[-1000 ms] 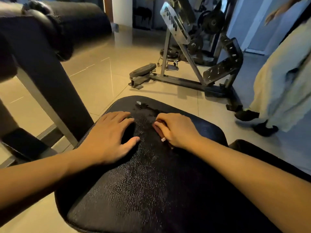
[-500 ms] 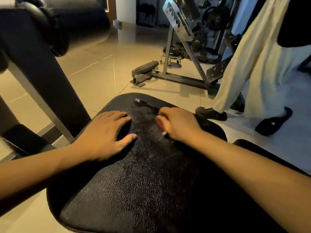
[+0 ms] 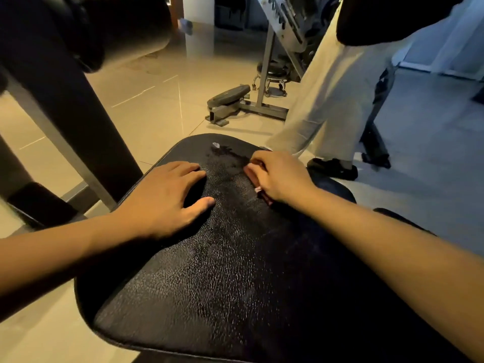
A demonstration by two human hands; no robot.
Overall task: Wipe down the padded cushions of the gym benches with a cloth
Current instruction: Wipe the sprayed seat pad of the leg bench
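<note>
Cushion on the bench, two hands down on it, one cloth in play.
One black padded cushion, cracked skin glinting, and both hands are up on its far half. The left hand lies flat with fingers straight and thumb out, grip apart, holding nothing. The right hand is curled, grip clamped on the one small pinkish cloth. The cloth is pressed to the pad and mostly hidden, just two bits peeking out at the fingers and under the palm. One dark wet patch sits between the fingertips, with one pale speck at its far edge. Beyond, on the tiled floor, one person in cream trousers stands close, one dark shoe plainly seen. One grey machine frame is behind and one dark upright is at left.
</note>
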